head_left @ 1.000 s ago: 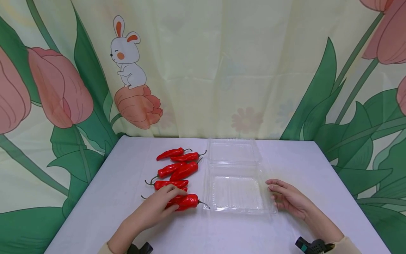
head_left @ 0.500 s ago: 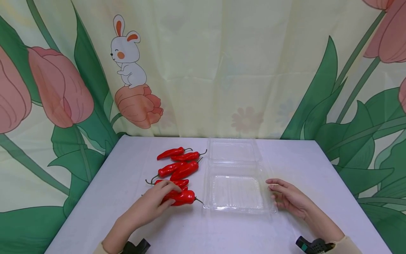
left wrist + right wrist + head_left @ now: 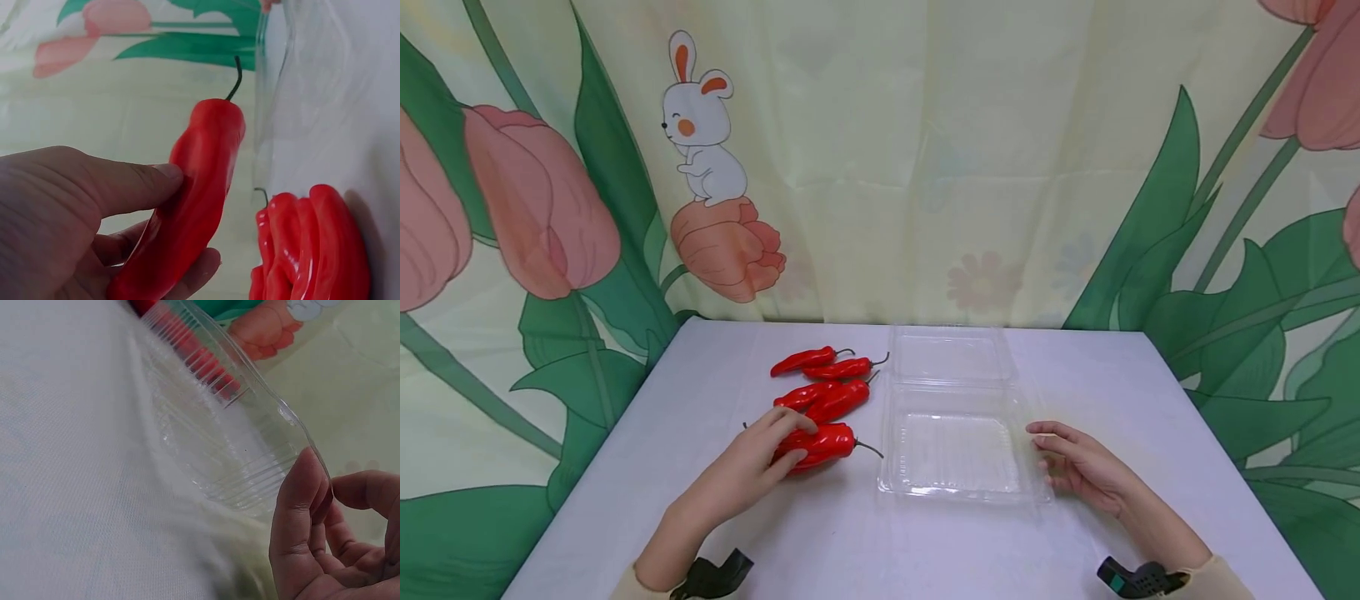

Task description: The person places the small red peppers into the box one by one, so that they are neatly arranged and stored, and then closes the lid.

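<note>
Well, from the head view we see a person's two bare hands over a white-covered bench point(image 3: 955, 550), with a flower-printed curtain point(image 3: 865, 167) behind it. The left hand point(image 3: 751, 462) has a red pepper point(image 3: 833, 440) in its grip, thumb on one side and fingers on the other, to the left of a clear hinged container point(image 3: 955, 454). The pepper's thin stem points toward the container's near left corner. Beyond that hand we find more red peppers point(image 3: 838, 402) lying on the bench, two of them near its far edge, while others are partly hidden by the hand. The container stands with its lid point(image 3: 951, 357) laid back toward the curtain, and the right hand point(image 3: 1086, 467) is at its right side. Both wrists carry black devices point(image 3: 713, 577) beside pale sleeves point(image 3: 1217, 581).

In the left wrist view, we see the grip plainly closed around the pepper: the thumb presses its near face, and fingers support it from behind. The stem end sticks out past the hand, apart from the loose peppers bunched nearby.

In the right wrist view, we see thumb and index finger pinching the container's rim. Red shows through its ribbed clear wall.
</note>
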Demonstrator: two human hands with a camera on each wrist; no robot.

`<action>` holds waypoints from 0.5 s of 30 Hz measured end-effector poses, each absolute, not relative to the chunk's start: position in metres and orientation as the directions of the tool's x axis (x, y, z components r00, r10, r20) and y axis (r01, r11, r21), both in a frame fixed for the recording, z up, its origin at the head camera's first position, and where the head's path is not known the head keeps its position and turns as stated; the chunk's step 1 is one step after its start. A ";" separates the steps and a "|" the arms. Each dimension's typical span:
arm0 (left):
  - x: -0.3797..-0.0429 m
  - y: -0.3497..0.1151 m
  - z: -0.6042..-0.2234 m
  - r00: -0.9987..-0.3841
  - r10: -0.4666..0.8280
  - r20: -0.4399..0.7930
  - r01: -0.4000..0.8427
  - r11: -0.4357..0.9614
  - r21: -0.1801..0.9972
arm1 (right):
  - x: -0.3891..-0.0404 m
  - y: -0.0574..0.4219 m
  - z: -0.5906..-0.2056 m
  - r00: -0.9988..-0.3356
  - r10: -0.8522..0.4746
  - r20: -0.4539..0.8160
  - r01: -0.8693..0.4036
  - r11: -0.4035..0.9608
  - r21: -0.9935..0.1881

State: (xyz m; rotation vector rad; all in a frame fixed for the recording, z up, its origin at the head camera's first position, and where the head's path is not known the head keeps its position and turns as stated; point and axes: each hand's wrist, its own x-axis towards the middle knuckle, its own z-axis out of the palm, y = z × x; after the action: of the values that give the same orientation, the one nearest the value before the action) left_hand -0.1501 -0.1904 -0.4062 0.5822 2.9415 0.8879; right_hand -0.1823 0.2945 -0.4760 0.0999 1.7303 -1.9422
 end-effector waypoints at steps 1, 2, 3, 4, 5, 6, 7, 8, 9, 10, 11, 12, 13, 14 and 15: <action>-0.151 -0.189 -0.407 -0.927 0.364 0.094 0.355 0.765 0.537 | -0.182 0.295 -0.476 -0.857 -0.332 -0.395 0.430 -0.036 -0.902; -0.152 -0.187 -0.407 -0.923 0.372 0.094 0.361 0.761 0.540 | -0.182 0.295 -0.475 -0.857 -0.331 -0.395 0.430 -0.036 -0.902; -0.153 -0.184 -0.408 -0.919 0.382 0.095 0.370 0.756 0.540 | -0.182 0.295 -0.475 -0.858 -0.329 -0.395 0.429 -0.035 -0.902; -0.154 -0.182 -0.409 -0.916 0.389 0.096 0.376 0.753 0.540 | -0.182 0.295 -0.475 -0.858 -0.328 -0.395 0.429 -0.036 -0.902; -0.155 -0.179 -0.410 -0.915 0.393 0.094 0.378 0.752 0.539 | -0.182 0.294 -0.474 -0.859 -0.327 -0.394 0.429 -0.039 -0.902; -0.155 -0.176 -0.410 -0.914 0.395 0.092 0.378 0.751 0.541 | -0.181 0.294 -0.474 -0.860 -0.327 -0.393 0.428 -0.040 -0.903; -0.156 -0.173 -0.411 -0.915 0.395 0.088 0.376 0.749 0.546 | -0.181 0.294 -0.474 -0.860 -0.328 -0.391 0.426 -0.041 -0.904; -0.157 -0.170 -0.411 -0.914 0.397 0.085 0.375 0.745 0.552 | -0.181 0.294 -0.474 -0.861 -0.328 -0.389 0.424 -0.041 -0.905; -0.158 -0.166 -0.411 -0.912 0.401 0.085 0.378 0.743 0.553 | -0.181 0.294 -0.474 -0.862 -0.328 -0.387 0.422 -0.040 -0.906; -0.159 -0.163 -0.412 -0.911 0.404 0.083 0.379 0.740 0.555 | -0.181 0.294 -0.474 -0.862 -0.329 -0.385 0.420 -0.040 -0.907; -0.160 -0.160 -0.411 -0.908 0.410 0.084 0.384 0.736 0.557 | -0.181 0.294 -0.474 -0.863 -0.330 -0.383 0.418 -0.040 -0.908; -0.161 -0.157 -0.411 -0.904 0.418 0.087 0.392 0.733 0.556 | -0.181 0.294 -0.474 -0.864 -0.331 -0.381 0.415 -0.038 -0.909; -0.162 -0.154 -0.411 -0.900 0.427 0.091 0.401 0.729 0.555 | -0.181 0.294 -0.474 -0.863 -0.333 -0.380 0.415 -0.037 -0.909; -0.163 -0.151 -0.411 -0.894 0.438 0.094 0.413 0.724 0.552 | -0.180 0.294 -0.474 -0.863 -0.334 -0.380 0.415 -0.037 -0.909; -0.164 -0.148 -0.411 -0.888 0.450 0.097 0.424 0.718 0.551 | -0.181 0.294 -0.474 -0.862 -0.336 -0.380 0.415 -0.037 -0.909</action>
State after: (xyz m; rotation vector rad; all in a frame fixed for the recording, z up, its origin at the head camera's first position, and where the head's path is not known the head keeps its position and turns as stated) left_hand -0.1645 -0.1477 -0.4111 0.7308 2.8712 0.9042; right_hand -0.1805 0.2942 -0.4741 0.0834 1.7411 -1.9472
